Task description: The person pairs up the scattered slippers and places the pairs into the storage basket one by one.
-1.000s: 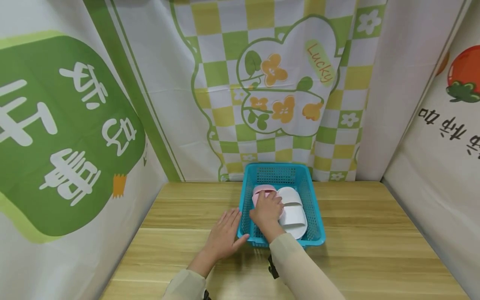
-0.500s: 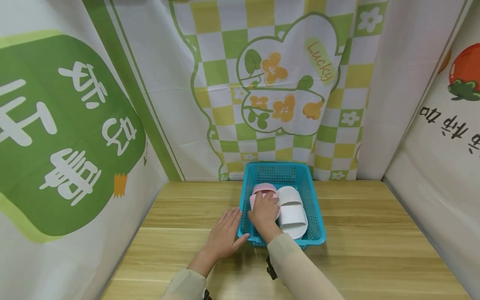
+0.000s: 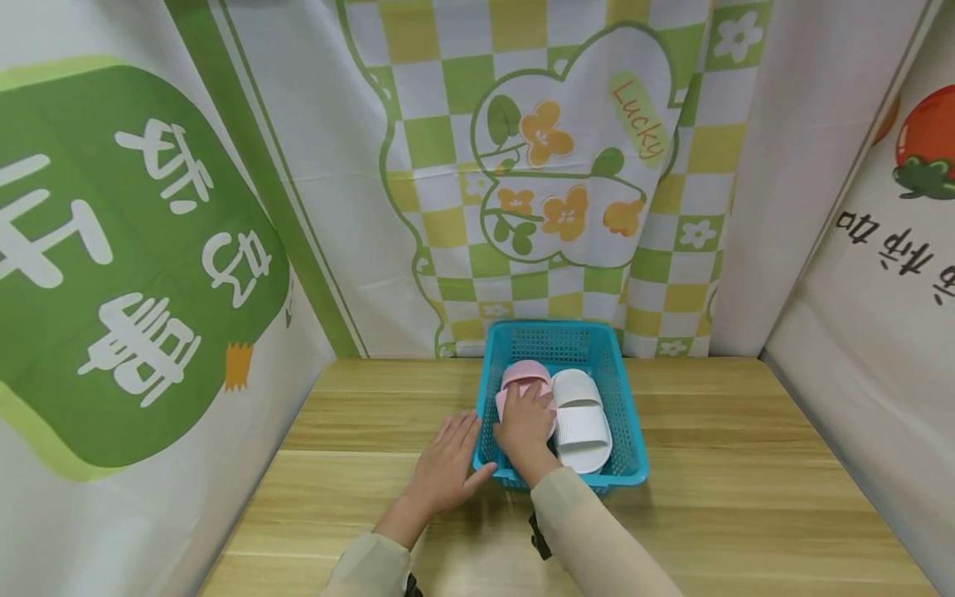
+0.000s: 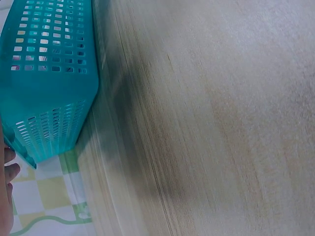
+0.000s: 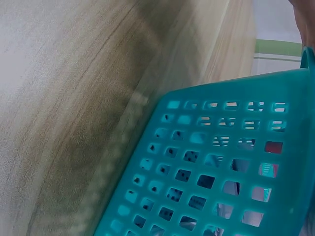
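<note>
A blue perforated plastic basket (image 3: 634, 448) stands on the wooden table. Inside, a pink slipper (image 3: 526, 371) lies on the left, beside a white slipper (image 3: 582, 427) with a ribbed strap. My right hand (image 3: 526, 424) reaches over the basket's front rim and holds the pink slipper, its fingers spread over the strap; the hand covers the slipper's near part. My left hand (image 3: 443, 468) lies along the basket's left side, fingers straight and touching the rim. Both wrist views mostly show the basket's outer wall, with only a little of each hand at the edge.
The wooden table (image 3: 716, 497) extends on both sides of the basket. Behind it hangs a green and yellow checked cloth (image 3: 448, 224), close to the basket's back rim. Printed cloth walls stand at left and right.
My right hand and the pink slipper have shifted slightly left, away from the white slipper, mostly in the first half second. My left hand has stayed at the rim.
</note>
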The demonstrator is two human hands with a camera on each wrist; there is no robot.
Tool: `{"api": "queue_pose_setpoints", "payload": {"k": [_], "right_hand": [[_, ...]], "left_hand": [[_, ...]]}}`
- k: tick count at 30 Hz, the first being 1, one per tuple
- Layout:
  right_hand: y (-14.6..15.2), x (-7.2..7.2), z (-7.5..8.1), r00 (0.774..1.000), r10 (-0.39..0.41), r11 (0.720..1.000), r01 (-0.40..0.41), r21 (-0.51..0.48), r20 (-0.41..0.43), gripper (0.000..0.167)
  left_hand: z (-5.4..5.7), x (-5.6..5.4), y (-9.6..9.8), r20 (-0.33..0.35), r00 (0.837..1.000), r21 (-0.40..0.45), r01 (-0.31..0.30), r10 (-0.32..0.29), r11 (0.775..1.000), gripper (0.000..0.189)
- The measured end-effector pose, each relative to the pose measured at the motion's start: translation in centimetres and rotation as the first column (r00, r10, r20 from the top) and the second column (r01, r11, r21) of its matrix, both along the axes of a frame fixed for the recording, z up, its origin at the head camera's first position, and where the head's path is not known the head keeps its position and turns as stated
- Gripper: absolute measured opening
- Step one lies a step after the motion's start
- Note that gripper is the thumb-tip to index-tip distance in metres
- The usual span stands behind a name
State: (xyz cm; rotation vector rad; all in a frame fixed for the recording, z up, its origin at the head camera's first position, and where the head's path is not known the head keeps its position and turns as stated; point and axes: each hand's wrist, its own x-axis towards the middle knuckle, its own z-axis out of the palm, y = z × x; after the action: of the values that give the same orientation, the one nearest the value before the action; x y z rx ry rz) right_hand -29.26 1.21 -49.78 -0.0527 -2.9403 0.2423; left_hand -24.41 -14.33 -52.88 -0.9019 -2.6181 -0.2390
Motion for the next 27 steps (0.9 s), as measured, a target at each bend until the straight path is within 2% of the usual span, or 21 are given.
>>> {"api": "queue_pose_setpoints", "payload": {"k": [14, 27], "right_hand": [[0.37, 0.03, -0.17, 0.998, 0.049, 0.998, -0.051, 0.039, 0.045, 0.077], [0.37, 0.29, -0.49, 0.997, 0.07, 0.996, -0.071, 0.062, 0.012, 0.083]], "left_hand": [[-0.05, -0.07, 0.03, -0.009, 1.0, -0.021, -0.015, 0.015, 1.0, 0.076], [-0.2, -0.1, 0.08, 0.001, 1.0, -0.006, -0.017, 0.017, 1.0, 0.074]]}}
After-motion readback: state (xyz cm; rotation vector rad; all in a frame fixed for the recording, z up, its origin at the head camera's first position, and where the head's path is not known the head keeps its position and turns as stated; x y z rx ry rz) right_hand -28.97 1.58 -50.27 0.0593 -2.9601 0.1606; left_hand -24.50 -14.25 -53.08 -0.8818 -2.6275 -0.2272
